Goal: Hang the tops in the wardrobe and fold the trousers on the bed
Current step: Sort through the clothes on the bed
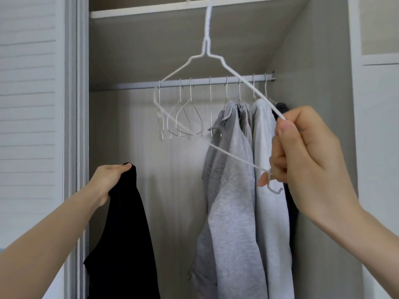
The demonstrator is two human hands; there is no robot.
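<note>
— What's closest?
— The right hand (pixel 306 154), fingers curled round one end of a white wire hanger (pixel 207 52), raised before the open wardrobe.
— The left hand (pixel 108 182)?
— It grips a black top (pixel 125 234) by its upper edge, hanging low left.
— Behind?
— Grey hooded tops (pixel 237 169) hang on the metal rail (pixel 133 84), beside empty wire hangers (pixel 183 117).

The left end of the rail (pixel 133 84) is bare, empty hangers (pixel 183 117) crowd its middle, and grey hoodies (pixel 235 169) fill the right side to the wall.
</note>
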